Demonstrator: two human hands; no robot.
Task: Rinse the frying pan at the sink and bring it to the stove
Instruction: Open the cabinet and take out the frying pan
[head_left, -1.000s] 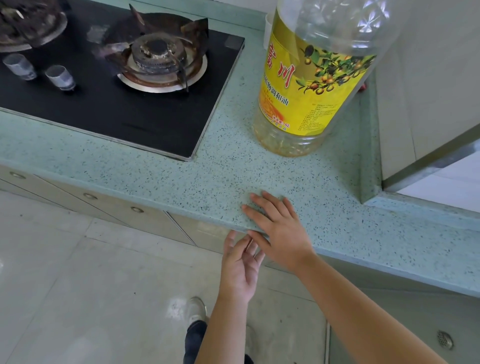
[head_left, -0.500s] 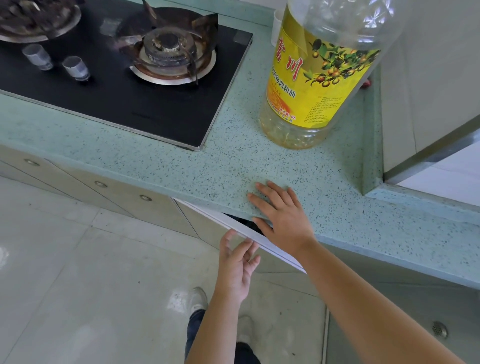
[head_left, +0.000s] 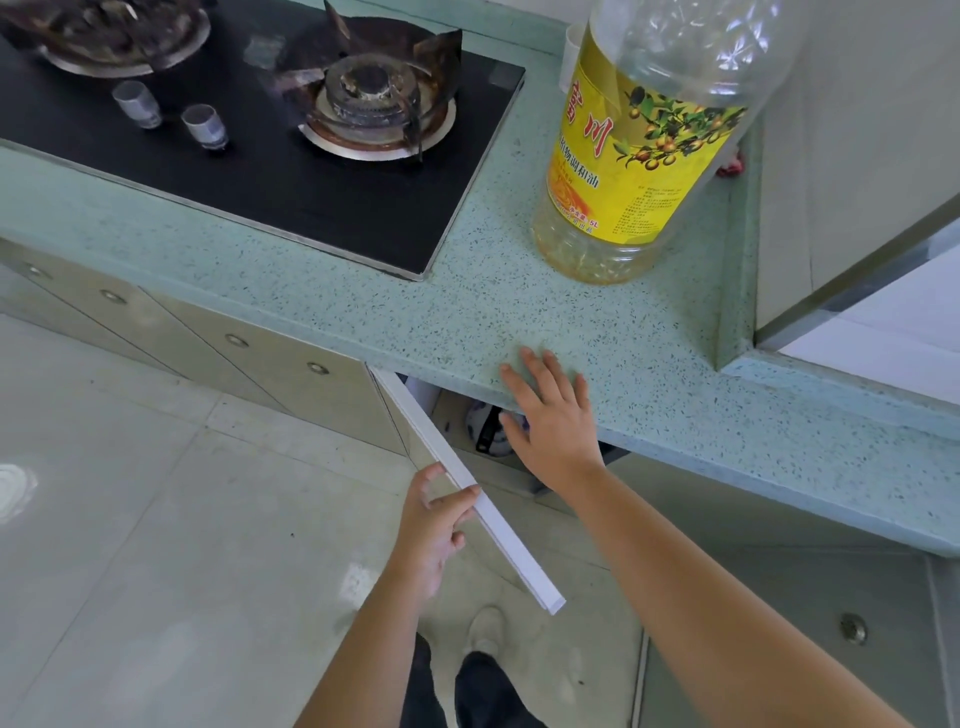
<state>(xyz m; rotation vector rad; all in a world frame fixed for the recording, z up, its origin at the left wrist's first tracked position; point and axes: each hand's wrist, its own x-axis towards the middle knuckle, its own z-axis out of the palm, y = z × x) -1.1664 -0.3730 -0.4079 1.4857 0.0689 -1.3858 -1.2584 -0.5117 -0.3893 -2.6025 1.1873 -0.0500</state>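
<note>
My left hand (head_left: 434, 525) grips the top edge of a white cabinet door (head_left: 498, 535), which stands swung open below the counter. My right hand (head_left: 550, 421) lies flat, fingers spread, on the front edge of the green speckled counter (head_left: 363, 312). Inside the open cabinet a dark handle and a round whitish object (head_left: 488, 428) show in part; I cannot tell what they are. The black gas stove (head_left: 291, 171) sits at the upper left with a rusty burner (head_left: 371, 98). No sink is in view.
A large oil bottle (head_left: 639, 156) with a yellow label stands on the counter right of the stove. Two stove knobs (head_left: 171, 117) sit at the left. A raised counter ledge (head_left: 737, 291) and wall rise at the right. Pale tiled floor (head_left: 156, 545) and my shoes lie below.
The cabinet door went from closed to swung well open, pulled by my left hand. My right hand has stayed on the counter edge. The view shifted slightly left.
</note>
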